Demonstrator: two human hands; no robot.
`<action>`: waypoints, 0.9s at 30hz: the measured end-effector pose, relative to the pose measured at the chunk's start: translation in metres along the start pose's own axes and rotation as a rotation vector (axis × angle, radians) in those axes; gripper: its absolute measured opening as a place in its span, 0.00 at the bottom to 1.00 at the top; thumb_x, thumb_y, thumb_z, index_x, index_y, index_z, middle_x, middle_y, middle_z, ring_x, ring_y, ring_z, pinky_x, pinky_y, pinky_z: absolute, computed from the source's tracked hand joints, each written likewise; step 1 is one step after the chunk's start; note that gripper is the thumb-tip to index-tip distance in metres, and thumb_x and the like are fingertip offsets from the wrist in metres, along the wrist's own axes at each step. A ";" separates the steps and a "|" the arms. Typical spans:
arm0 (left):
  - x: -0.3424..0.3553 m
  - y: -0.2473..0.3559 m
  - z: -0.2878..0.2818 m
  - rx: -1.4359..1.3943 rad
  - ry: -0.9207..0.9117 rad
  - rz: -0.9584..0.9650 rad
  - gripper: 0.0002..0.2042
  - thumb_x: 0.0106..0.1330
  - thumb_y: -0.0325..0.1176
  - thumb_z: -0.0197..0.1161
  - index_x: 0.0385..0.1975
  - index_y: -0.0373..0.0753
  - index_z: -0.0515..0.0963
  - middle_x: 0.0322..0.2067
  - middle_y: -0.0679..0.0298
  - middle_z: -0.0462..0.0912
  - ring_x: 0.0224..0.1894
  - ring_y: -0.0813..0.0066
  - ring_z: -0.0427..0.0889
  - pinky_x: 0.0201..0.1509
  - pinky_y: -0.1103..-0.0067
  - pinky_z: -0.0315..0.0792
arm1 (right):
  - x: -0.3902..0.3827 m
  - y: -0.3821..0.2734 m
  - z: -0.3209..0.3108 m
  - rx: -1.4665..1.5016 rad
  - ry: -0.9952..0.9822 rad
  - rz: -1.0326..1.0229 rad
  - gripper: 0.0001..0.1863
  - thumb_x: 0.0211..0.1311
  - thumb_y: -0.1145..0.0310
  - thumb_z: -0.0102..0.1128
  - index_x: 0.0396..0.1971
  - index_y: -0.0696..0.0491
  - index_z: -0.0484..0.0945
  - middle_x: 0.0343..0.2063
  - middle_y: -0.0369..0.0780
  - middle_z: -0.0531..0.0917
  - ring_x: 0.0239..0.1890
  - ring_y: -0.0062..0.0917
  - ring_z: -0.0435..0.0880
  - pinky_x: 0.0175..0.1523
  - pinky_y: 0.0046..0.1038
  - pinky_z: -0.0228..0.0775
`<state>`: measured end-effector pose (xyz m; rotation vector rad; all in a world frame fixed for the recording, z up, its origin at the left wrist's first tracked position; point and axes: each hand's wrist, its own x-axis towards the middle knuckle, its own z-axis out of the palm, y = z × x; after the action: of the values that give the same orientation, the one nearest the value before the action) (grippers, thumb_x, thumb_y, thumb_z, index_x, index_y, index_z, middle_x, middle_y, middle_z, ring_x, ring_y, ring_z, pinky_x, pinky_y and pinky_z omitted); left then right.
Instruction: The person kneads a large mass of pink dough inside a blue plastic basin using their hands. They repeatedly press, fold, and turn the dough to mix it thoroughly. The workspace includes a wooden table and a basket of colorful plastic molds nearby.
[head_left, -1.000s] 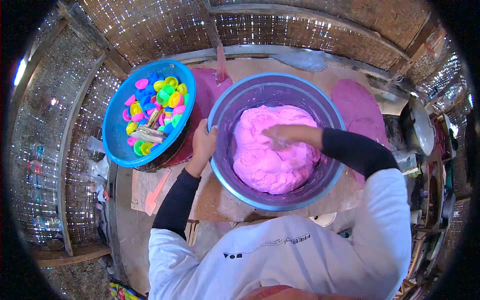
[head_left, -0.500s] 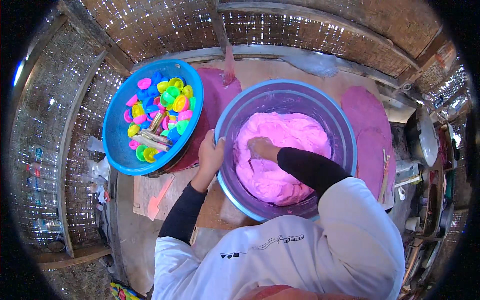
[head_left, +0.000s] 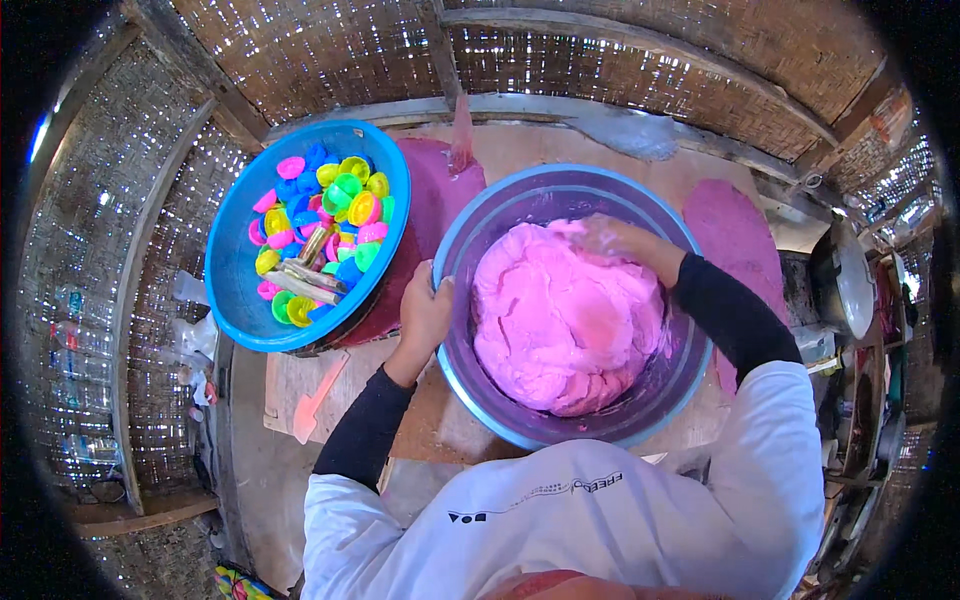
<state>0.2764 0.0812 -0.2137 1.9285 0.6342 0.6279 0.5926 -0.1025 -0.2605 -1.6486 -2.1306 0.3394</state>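
Pink soft mass [head_left: 570, 320] sits in middle of purple basin [head_left: 688, 350]; it is almost round, so its long axis I cannot tell; surface is smooth and thick, w/ folds, deeper pink toward 6 o'clock; L hand [head_left: 427, 312] grips basin's blue rim at 9 o'clock, thumb over the edge; R hand [head_left: 605, 240] seems to touch mass at 12–1 o'clock, but it is blurred; if its fingers are wide or narrow, I cannot tell; blue tub [head_left: 243, 300] w/ coloured plastic cups [head_left: 344, 192] is at 9–10 o'clock; orange spatula [head_left: 312, 408] approx. 8; white shirt [head_left: 560, 525] bears small dark print, upside down here.
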 end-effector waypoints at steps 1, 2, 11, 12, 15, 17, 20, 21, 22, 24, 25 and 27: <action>0.001 0.003 0.002 -0.019 -0.014 -0.022 0.12 0.59 0.30 0.53 0.41 0.32 0.71 0.32 0.50 0.79 0.36 0.58 0.79 0.42 0.70 0.69 | -0.012 0.014 0.007 0.037 -0.006 0.222 0.15 0.59 0.65 0.49 0.43 0.54 0.75 0.35 0.41 0.80 0.32 0.31 0.74 0.41 0.29 0.64; 0.001 0.006 0.002 -0.033 -0.020 -0.048 0.12 0.59 0.30 0.53 0.41 0.32 0.71 0.32 0.50 0.79 0.36 0.59 0.79 0.42 0.71 0.69 | -0.019 0.027 0.013 0.120 -0.028 0.380 0.15 0.59 0.65 0.49 0.43 0.54 0.76 0.35 0.40 0.80 0.32 0.30 0.74 0.41 0.29 0.64; -0.001 0.008 0.004 -0.078 0.001 -0.115 0.10 0.60 0.28 0.54 0.39 0.30 0.71 0.33 0.60 0.78 0.36 0.76 0.75 0.44 0.79 0.67 | 0.067 0.042 0.075 0.630 -0.205 0.165 0.18 0.58 0.60 0.52 0.43 0.56 0.77 0.37 0.39 0.81 0.34 0.26 0.76 0.43 0.29 0.65; 0.000 0.011 0.003 -0.065 0.004 -0.111 0.10 0.60 0.28 0.54 0.39 0.30 0.71 0.33 0.60 0.78 0.36 0.76 0.75 0.44 0.79 0.67 | 0.078 0.036 0.082 0.665 -0.228 0.096 0.18 0.58 0.60 0.52 0.43 0.56 0.77 0.37 0.38 0.81 0.34 0.26 0.76 0.43 0.29 0.66; 0.001 -0.002 0.002 0.036 0.052 -0.098 0.10 0.59 0.31 0.56 0.36 0.32 0.73 0.29 0.54 0.78 0.33 0.66 0.77 0.39 0.74 0.68 | 0.119 0.012 0.106 0.771 -0.312 -0.127 0.19 0.58 0.58 0.53 0.43 0.56 0.78 0.37 0.38 0.81 0.35 0.24 0.76 0.43 0.29 0.66; 0.001 -0.007 -0.002 0.083 0.062 -0.098 0.10 0.58 0.33 0.56 0.35 0.33 0.73 0.27 0.51 0.78 0.31 0.60 0.78 0.36 0.70 0.69 | 0.138 -0.006 0.127 0.863 -0.388 -0.246 0.20 0.58 0.57 0.54 0.43 0.56 0.78 0.38 0.37 0.82 0.35 0.23 0.76 0.44 0.28 0.66; 0.005 0.002 0.004 0.095 0.018 -0.065 0.11 0.57 0.34 0.57 0.35 0.33 0.74 0.26 0.51 0.78 0.29 0.58 0.78 0.35 0.69 0.69 | 0.135 -0.021 0.173 0.871 -0.655 -0.044 0.27 0.50 0.49 0.59 0.41 0.57 0.79 0.37 0.38 0.82 0.35 0.24 0.77 0.44 0.29 0.68; 0.008 0.001 0.003 0.119 0.034 -0.035 0.11 0.57 0.34 0.57 0.35 0.33 0.74 0.26 0.51 0.78 0.29 0.58 0.78 0.35 0.69 0.69 | 0.138 -0.039 0.175 0.661 -0.714 0.071 0.31 0.43 0.45 0.62 0.41 0.57 0.79 0.36 0.39 0.82 0.35 0.27 0.78 0.43 0.29 0.68; 0.008 0.000 0.000 0.144 0.051 -0.011 0.11 0.57 0.34 0.57 0.35 0.33 0.74 0.26 0.52 0.78 0.29 0.58 0.78 0.35 0.69 0.69 | 0.139 -0.062 0.173 0.451 -0.768 0.179 0.36 0.36 0.41 0.65 0.41 0.56 0.79 0.36 0.40 0.82 0.34 0.29 0.79 0.43 0.29 0.69; 0.008 -0.009 -0.002 0.144 0.075 -0.049 0.11 0.56 0.34 0.58 0.35 0.33 0.75 0.26 0.52 0.79 0.29 0.59 0.79 0.35 0.70 0.69 | 0.124 -0.108 0.143 0.165 -0.778 0.249 0.42 0.30 0.36 0.68 0.42 0.54 0.78 0.38 0.41 0.82 0.37 0.33 0.79 0.44 0.31 0.69; 0.006 -0.009 -0.005 0.125 0.088 -0.057 0.12 0.56 0.35 0.58 0.35 0.33 0.75 0.26 0.52 0.79 0.29 0.59 0.79 0.35 0.70 0.70 | 0.113 -0.141 0.107 0.098 -0.742 0.201 0.42 0.30 0.36 0.67 0.44 0.53 0.77 0.39 0.40 0.81 0.40 0.35 0.78 0.47 0.32 0.68; 0.003 0.003 -0.007 0.130 0.082 -0.074 0.12 0.55 0.35 0.59 0.34 0.33 0.76 0.26 0.51 0.79 0.29 0.60 0.79 0.36 0.71 0.70 | 0.082 -0.192 0.046 0.007 -0.696 0.163 0.41 0.32 0.38 0.67 0.46 0.50 0.76 0.43 0.39 0.80 0.47 0.37 0.75 0.52 0.37 0.64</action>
<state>0.2743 0.0863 -0.2075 1.9973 0.8119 0.6351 0.3889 -0.0723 -0.2022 -1.8921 -2.4443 1.1071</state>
